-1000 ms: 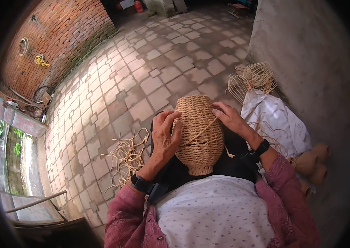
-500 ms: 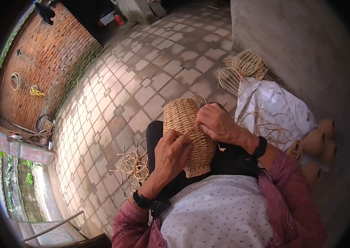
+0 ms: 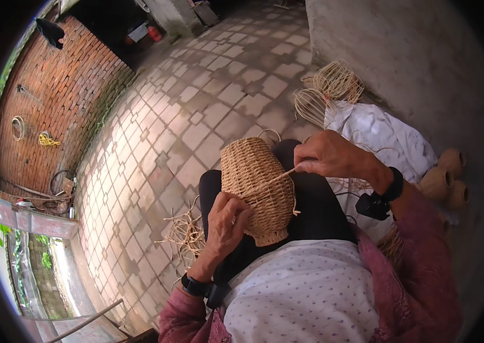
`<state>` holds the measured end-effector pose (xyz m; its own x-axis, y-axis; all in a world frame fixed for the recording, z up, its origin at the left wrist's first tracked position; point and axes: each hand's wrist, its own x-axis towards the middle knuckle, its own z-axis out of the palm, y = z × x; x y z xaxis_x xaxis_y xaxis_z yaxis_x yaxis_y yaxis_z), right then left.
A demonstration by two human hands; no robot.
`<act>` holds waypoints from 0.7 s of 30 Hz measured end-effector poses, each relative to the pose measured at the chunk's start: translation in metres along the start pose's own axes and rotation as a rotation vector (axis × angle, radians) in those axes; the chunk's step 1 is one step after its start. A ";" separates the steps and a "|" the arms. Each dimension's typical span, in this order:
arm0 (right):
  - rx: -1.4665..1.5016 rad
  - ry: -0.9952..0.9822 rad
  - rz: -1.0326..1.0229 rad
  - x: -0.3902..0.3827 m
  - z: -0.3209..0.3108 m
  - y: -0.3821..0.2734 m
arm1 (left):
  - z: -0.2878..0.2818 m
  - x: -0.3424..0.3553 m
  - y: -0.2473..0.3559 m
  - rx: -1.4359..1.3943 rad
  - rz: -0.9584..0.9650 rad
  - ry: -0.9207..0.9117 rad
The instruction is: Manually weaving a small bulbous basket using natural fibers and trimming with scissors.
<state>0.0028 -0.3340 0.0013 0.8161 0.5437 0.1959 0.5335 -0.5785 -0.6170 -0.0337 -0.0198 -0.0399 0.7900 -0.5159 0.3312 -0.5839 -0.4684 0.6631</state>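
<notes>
A tan woven basket (image 3: 251, 166), shaped like a vase with a narrow frayed end toward me, lies across my dark-trousered lap. My left hand (image 3: 225, 224) is closed against its near left side, fingers curled, holding it. A single straw-coloured cord (image 3: 276, 179) runs taut over the weave to my right hand (image 3: 333, 155), which pinches its end beyond the basket's right side. A short loose end hangs near the basket's lower right. At its far end a thin hoop (image 3: 270, 135) sticks up.
Loose cords (image 3: 187, 233) lie on the paving left of my knee. To the right are a white sack (image 3: 387, 134), wire-like woven frames (image 3: 338, 81) and several round tan pots (image 3: 437, 184) by a concrete wall (image 3: 407, 51). A brick wall (image 3: 53, 108) stands far left.
My right hand has moved right, away from the basket, drawing the cord out straight. My left hand has slid slightly down and left. The basket has tilted a little.
</notes>
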 end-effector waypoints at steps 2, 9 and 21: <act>0.166 -0.015 0.041 -0.001 -0.002 -0.010 | -0.008 0.004 -0.005 -0.036 -0.025 0.029; 0.508 0.154 -0.118 0.032 0.039 -0.052 | -0.041 0.036 0.035 -0.504 -0.324 0.089; 0.121 0.376 -0.190 0.040 0.072 -0.053 | -0.045 -0.012 -0.027 -0.640 -0.476 0.095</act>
<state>-0.0089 -0.2380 -0.0128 0.7422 0.3610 0.5646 0.6702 -0.4023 -0.6237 -0.0193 0.0316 -0.0316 0.9566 -0.2874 -0.0472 0.0173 -0.1060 0.9942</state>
